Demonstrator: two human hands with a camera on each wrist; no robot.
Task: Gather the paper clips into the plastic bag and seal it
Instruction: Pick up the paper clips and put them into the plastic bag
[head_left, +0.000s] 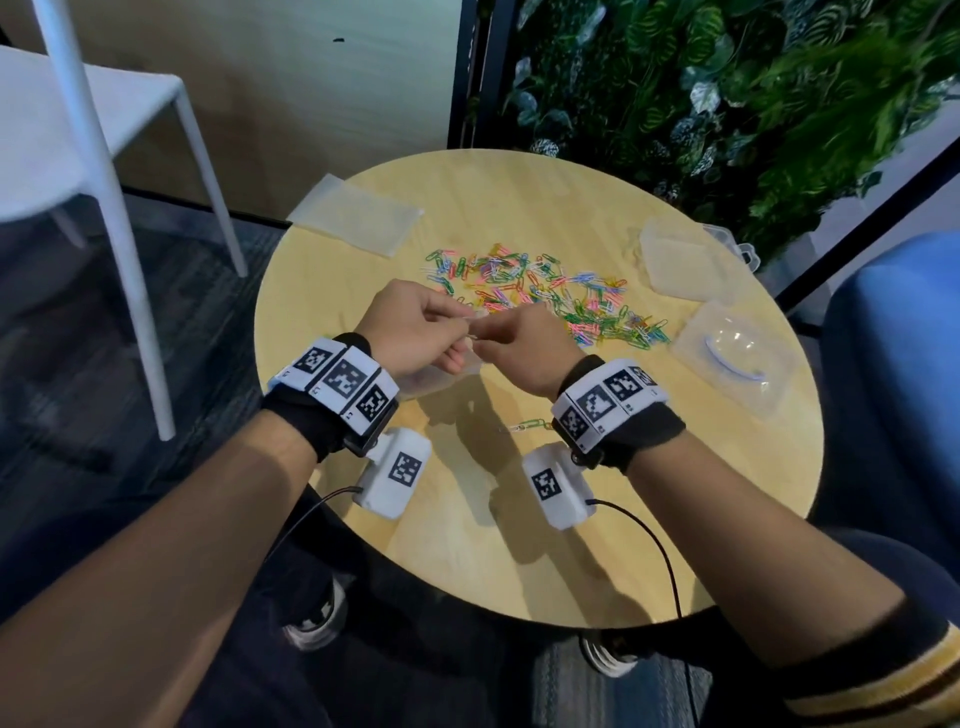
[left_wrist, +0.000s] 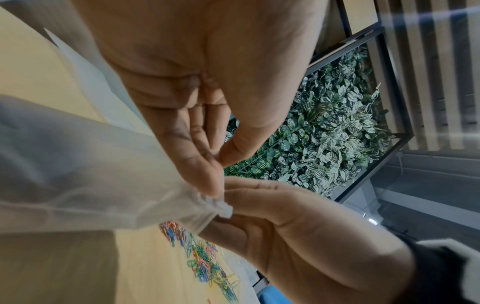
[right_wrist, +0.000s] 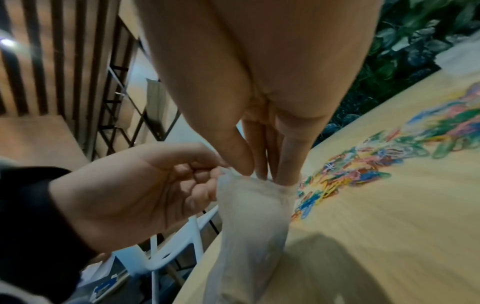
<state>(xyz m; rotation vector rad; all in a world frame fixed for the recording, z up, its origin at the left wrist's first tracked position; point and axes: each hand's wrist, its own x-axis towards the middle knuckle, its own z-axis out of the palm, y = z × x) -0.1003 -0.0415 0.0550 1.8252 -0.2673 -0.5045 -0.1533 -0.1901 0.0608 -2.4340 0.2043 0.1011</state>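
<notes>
A heap of coloured paper clips (head_left: 545, 296) lies spread across the middle of the round wooden table (head_left: 597, 519). Just in front of it both hands meet above the table. My left hand (head_left: 465, 325) and right hand (head_left: 501, 326) each pinch the top edge of a translucent plastic bag (head_left: 441, 379), which hangs below them. In the left wrist view the left fingertips (left_wrist: 213, 185) squeeze the crumpled bag (left_wrist: 91, 185) rim against the right hand (left_wrist: 285, 226). In the right wrist view the right fingertips (right_wrist: 259, 172) grip the bag (right_wrist: 252, 226) mouth, with paper clips (right_wrist: 376, 160) behind.
A flat stack of plastic bags (head_left: 358, 213) lies at the table's back left. Clear plastic boxes (head_left: 680, 265) and a clear lid (head_left: 732, 353) sit at the right. A few linked clips (head_left: 530, 426) lie near my right wrist. A white chair (head_left: 104, 156) stands left, a plant wall (head_left: 727, 104) behind.
</notes>
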